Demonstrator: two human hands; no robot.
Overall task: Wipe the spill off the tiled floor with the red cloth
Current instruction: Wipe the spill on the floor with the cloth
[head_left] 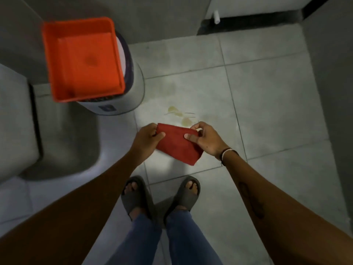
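Pale tiled floor (pixel 267 96) bears a yellowish spill (pixel 179 114); both hands' grip pinches the red cloth (pixel 178 143).

The tiled floor (pixel 267 96) is pale grey, crossed by thin dark grout lines. A small yellowish spill (pixel 180 115) lies on it in a few patches, close together. To the left of the spill stands a rounded white appliance (pixel 118 100) with an orange tray (pixel 82 60) on top. Nearer the camera, two dark slide sandals (pixel 137 196) rest flat on the tiles.
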